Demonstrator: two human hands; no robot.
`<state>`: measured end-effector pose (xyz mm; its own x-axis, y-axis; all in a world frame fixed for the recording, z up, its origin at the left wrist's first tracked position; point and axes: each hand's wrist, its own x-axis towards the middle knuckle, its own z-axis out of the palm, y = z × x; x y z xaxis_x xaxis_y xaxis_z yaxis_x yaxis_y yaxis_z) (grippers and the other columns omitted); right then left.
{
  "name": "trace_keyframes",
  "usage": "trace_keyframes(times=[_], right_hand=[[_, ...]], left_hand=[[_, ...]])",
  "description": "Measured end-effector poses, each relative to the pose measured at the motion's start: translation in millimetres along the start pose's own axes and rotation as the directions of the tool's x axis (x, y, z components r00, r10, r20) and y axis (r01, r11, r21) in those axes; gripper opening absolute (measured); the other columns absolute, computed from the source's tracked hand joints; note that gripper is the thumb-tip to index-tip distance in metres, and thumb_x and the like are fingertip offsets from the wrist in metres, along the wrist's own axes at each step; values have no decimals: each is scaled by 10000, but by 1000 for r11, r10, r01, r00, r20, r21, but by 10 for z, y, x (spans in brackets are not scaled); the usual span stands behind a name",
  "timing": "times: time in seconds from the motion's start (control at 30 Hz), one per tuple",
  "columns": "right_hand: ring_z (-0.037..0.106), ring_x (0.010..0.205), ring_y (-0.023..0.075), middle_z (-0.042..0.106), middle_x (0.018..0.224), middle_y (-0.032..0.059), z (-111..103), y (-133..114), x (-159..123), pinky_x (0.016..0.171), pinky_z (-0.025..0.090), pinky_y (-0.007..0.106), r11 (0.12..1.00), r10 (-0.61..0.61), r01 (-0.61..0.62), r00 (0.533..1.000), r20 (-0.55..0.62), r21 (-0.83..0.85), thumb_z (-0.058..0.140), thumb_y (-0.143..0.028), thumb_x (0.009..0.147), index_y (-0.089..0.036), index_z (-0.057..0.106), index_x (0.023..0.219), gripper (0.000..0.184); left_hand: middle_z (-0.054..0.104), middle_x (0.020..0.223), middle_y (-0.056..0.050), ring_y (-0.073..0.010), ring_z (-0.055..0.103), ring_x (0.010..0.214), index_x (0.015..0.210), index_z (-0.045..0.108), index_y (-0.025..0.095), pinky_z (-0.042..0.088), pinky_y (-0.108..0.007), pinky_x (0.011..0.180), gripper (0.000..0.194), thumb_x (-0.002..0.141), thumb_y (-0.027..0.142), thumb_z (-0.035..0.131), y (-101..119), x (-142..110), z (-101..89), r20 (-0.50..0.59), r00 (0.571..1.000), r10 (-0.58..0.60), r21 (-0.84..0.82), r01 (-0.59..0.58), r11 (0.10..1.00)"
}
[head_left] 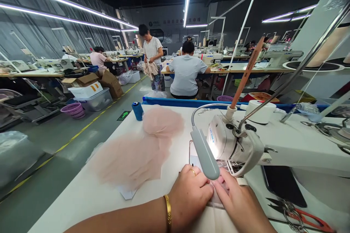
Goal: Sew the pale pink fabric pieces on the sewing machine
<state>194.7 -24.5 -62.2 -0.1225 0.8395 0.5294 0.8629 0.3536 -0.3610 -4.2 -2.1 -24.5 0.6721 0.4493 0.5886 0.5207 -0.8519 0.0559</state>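
My left hand (189, 193), with a gold ring and bangle, presses fingers-down on a small pale fabric piece (217, 201) at the needle area of a white sewing machine (246, 145). My right hand (237, 199) lies beside it, fingers stretched forward onto the same piece under the machine's grey lamp (204, 157). A pile of sheer pink fabric (139, 151) lies on the white table (82, 196) to the left. A blue thread spool (137, 110) stands behind the pile.
Red-handled scissors (303, 218) and a dark phone (283, 185) lie at the right. Ahead, one person sits with their back to me (186, 74) and another stands (151, 56). Boxes (87, 87) and a pink basket (73, 110) line the aisle on the left.
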Motion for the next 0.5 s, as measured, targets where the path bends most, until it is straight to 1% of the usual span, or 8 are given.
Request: trace_keyframes(times=[0.07, 0.13, 0.2, 0.3, 0.4, 0.5], right_hand=[[808, 815, 257, 807, 937, 90, -18, 28, -7, 512, 584, 296, 999, -51, 50, 998, -39, -12, 418, -381, 1094, -248, 731, 1004, 351], [813, 911, 258, 807, 1046, 104, -42, 58, -15, 634, 643, 319, 993, -122, 122, 992, -32, -12, 397, -348, 1107, -262, 754, 1083, 368], [810, 890, 240, 797, 1074, 104, -63, 83, -21, 706, 665, 337, 982, -191, 191, 982, 13, -12, 391, -317, 1109, -283, 772, 1120, 383], [807, 819, 221, 784, 1058, 117, -72, 108, -27, 694, 674, 332, 973, -225, 227, 973, 52, -39, 371, -281, 1105, -279, 794, 1121, 424], [825, 894, 239, 789, 1079, 133, -54, 128, -32, 658, 675, 312, 965, -242, 245, 969, 43, -89, 355, -251, 1096, -266, 806, 1152, 454], [829, 960, 272, 799, 1136, 148, -28, 166, -43, 591, 664, 313, 948, -263, 264, 964, 27, -180, 337, -244, 1086, -277, 816, 1183, 490]], left_hand=[[636, 840, -10, -191, 536, 719, 796, 569, 184, 440, -362, 681, 224, 1013, 131, 563, -16, -12, -11, 47, 999, -12, -3, 12, 1000], [636, 841, -5, -194, 548, 734, 784, 555, 189, 454, -367, 701, 213, 982, 131, 610, -26, -16, -17, 76, 997, -21, 5, 21, 1000], [637, 839, -2, -197, 558, 742, 786, 555, 193, 459, -371, 703, 205, 964, 130, 636, -28, -17, -16, 81, 996, -29, 21, 27, 999], [649, 853, -9, -203, 576, 756, 797, 573, 197, 481, -378, 714, 188, 961, 132, 637, -24, -21, -23, 84, 995, -48, 33, 45, 998], [674, 897, -30, -219, 604, 789, 839, 611, 197, 527, -389, 750, 129, 958, 170, 653, -24, -25, -51, 104, 992, -69, 32, 66, 997], [705, 962, -54, -245, 640, 842, 891, 644, 195, 569, -402, 770, 79, 932, 211, 709, -22, -24, -71, 107, 990, -92, 38, 89, 995]])
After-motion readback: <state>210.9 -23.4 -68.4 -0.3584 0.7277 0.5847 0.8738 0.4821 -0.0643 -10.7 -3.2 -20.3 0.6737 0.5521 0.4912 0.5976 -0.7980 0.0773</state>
